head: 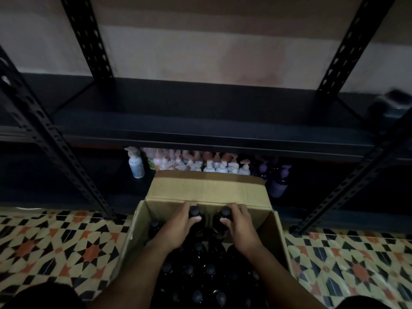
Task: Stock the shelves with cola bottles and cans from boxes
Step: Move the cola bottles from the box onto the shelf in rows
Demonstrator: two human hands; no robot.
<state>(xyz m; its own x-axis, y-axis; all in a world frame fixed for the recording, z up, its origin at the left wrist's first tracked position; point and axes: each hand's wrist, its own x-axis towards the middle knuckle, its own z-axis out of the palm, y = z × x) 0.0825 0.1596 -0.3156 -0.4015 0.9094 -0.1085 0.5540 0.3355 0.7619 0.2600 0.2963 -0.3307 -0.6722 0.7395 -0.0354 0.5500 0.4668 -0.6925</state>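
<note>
The cardboard box (207, 221) sits on the tiled floor (55, 246) at 6 o'clock, packed with upright dark cola bottles (196, 273). Ahead at 12 o'clock runs the dark shelf (200, 121). The left hand (178, 228) curls its fingers round the neck of one bottle (195, 211); the right hand (239, 224) grips another (224, 214) just beside it. Both bottles stand upright with caps up, so I judge a straight lift clears the box, then a reach toward 12.

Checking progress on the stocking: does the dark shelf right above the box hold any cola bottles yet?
No: the dark shelf shows only bare surface, while both hands grip bottles down in the box.
</note>
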